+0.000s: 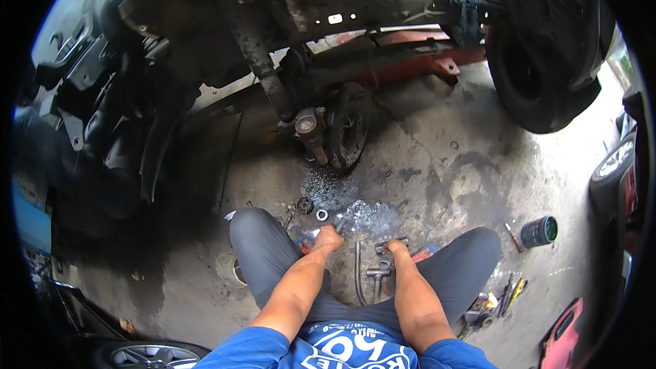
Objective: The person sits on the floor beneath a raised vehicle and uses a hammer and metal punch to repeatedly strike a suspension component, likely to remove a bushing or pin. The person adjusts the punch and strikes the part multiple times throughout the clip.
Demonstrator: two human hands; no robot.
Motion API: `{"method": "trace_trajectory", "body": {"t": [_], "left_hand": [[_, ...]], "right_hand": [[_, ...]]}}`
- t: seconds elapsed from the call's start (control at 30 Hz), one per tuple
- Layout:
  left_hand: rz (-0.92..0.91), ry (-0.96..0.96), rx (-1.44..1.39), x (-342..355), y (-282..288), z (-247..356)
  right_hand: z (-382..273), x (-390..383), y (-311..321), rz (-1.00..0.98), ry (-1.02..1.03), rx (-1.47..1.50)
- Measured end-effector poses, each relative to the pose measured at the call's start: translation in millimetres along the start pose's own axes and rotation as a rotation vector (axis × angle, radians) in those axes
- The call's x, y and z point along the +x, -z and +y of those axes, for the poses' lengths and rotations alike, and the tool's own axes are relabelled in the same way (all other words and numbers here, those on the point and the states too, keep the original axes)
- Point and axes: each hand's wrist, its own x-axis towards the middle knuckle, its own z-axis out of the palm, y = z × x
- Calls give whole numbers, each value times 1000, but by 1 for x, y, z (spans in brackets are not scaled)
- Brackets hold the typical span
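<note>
I sit low with my knees apart, both hands between them near the floor. My left hand [329, 238] is closed around a short grey metal piece [341, 224] that juts out beyond the fingers; its exact kind does not show. My right hand [395, 247] is closed on a hammer [403, 240], whose head shows beside the fingers. Just below it lies a T-shaped metal tool [378, 272], with a curved dark bar [359, 275] to its left. Ahead of my left hand, a pale metal ring [322, 215] and a dark round part [305, 205] rest on the stained floor.
A raised vehicle's underside [287, 7] hangs overhead, with a wheel hub and brake disc [348, 126] low ahead. A tyre [526, 82] stands far right. To the right are a dark can [539, 231] and hand tools [509, 295]; a pale tin [231, 268] sits by my left knee.
</note>
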Motion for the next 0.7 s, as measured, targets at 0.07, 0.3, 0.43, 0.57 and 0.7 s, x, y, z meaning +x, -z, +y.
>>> {"method": "trace_trajectory", "body": {"t": [0.07, 0.3, 0.43, 0.57, 0.7], "left_hand": [[-96, 1, 231, -7, -6, 5], [-308, -64, 414, 14, -28, 6], [-342, -130, 463, 21, -50, -6], [-438, -157, 630, 24, -69, -6], [-392, -125, 425, 17, -67, -3]], "right_hand": [[1, 2, -9, -48, 311, -538], [-62, -79, 9, -16, 319, -511], [-82, -120, 17, -35, 153, 100], [-103, -144, 21, -149, 235, -166], [-113, -165, 26, -40, 362, -558]]}}
